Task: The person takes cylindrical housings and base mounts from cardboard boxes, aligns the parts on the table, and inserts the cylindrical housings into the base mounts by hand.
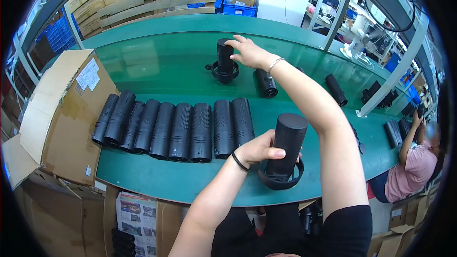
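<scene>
Close in front of me, my left hand (264, 150) is wrapped round a smooth-topped black cylinder (288, 138), its thumb across the front. That cylinder stands upright in a black ring-shaped base (281, 182) near the table's front edge. Farther off, my right hand (248, 52) reaches over the green belt, fingers apart, with thumb and forefinger at the upper right side of another black cylinder (224, 57). This one, with a textured surface, stands upright in a similar black ring base (225, 74) that has a small tab on its left.
Several black cylinders (181, 131) lie side by side at the left, beside an open cardboard box (71, 114). More cylinders lie on the belt, one (265, 83) near my right forearm. A co-worker (412, 171) sits at the far right. A metal post (390, 76) rises there.
</scene>
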`<state>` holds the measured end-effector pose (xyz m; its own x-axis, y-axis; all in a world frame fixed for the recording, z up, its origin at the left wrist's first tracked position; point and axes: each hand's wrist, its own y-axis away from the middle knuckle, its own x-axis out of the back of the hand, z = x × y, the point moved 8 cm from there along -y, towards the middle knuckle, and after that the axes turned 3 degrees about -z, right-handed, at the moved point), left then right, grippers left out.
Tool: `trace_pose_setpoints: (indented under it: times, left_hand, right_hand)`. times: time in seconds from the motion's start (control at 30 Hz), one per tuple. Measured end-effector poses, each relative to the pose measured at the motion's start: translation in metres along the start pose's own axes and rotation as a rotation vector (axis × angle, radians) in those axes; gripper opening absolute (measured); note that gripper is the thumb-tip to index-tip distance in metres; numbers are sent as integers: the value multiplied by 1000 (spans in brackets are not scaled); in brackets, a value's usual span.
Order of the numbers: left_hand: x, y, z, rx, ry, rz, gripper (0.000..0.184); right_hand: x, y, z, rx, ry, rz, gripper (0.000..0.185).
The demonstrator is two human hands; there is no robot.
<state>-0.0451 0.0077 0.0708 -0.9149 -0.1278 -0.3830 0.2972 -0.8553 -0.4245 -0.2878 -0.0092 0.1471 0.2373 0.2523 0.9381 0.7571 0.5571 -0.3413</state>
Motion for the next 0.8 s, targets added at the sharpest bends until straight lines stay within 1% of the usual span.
trace_pose_setpoints:
  times: [0.03,0.1,0.13,0.17,0.2,0.3,0.33,0.37,0.43,0.47,0.5,0.57,0.63,0.7,0.77,0.8]
  left_hand:
    - [3,-1,-1,11,-34,41,72]
    - [13,0,-11,29,-69,114,62]
    - [17,0,-15,35,-81,167,60]
    - [20,-1,-17,38,-94,219,57]
    - [20,-2,-16,29,-89,244,50]
    - [24,2,-15,90,-183,405,51]
    - [24,1,-14,79,-144,464,46]
    - [23,0,-16,86,-184,475,48]
    - [23,-1,-20,102,-266,493,52]
    - [22,-3,-25,114,-298,463,50]
    - [22,-3,-30,135,-313,465,50]
    - [18,-5,-39,179,-344,460,50]
    - [14,-6,-41,177,-341,432,56]
    - [11,-8,-36,82,-351,440,54]
    - [14,-7,-23,-90,-404,468,63]
    - [17,-6,-18,-97,-453,481,69]
  right_hand:
    - [5,9,-1,34,-86,-27,42]
    - [27,34,-10,101,-251,-83,38]
    - [38,50,-14,102,-265,-140,35]
    - [46,71,-14,-22,-490,-265,38]
    - [51,97,-16,-150,-712,-388,42]
    - [69,166,-18,-161,-975,-456,52]
    - [73,185,-20,-148,-1012,-454,54]
    - [75,202,-24,-139,-1049,-452,57]
    - [75,225,-36,-154,-1019,-472,64]
    - [75,230,-44,-73,-1077,-391,67]
    - [75,235,-50,-137,-1072,-375,65]
    - [69,241,-50,-189,-816,-323,60]
    - [73,245,-53,-208,-848,-233,53]
    - [88,249,-54,-196,-772,-193,52]
    - [107,254,-51,-170,-641,-89,51]
    - [115,257,-43,-198,-547,-19,51]
